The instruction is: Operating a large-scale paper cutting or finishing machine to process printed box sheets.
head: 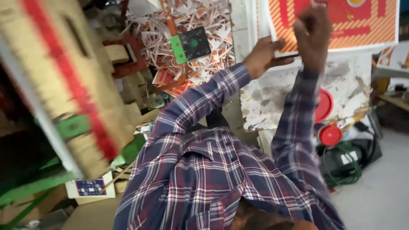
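A large printed sheet (pixel 362 25) with orange stripes and red blocks lies at the top right on a stained white worktop (pixel 277 102). My left hand (pixel 264 53) grips the sheet's near left edge, fingers curled over it. My right hand (pixel 313 32) is closed on the same sheet a little further right and higher, blurred. Both arms wear plaid sleeves, and my plaid shirt (pixel 213 179) fills the lower middle.
A heap of red and white paper offcuts (pixel 191 15) lies at the top centre with a green and black card (pixel 191 44) on it. Two red round lids (pixel 330 135) and coiled green cable (pixel 341 166) sit right. A blurred cardboard box (pixel 55 85) looms left.
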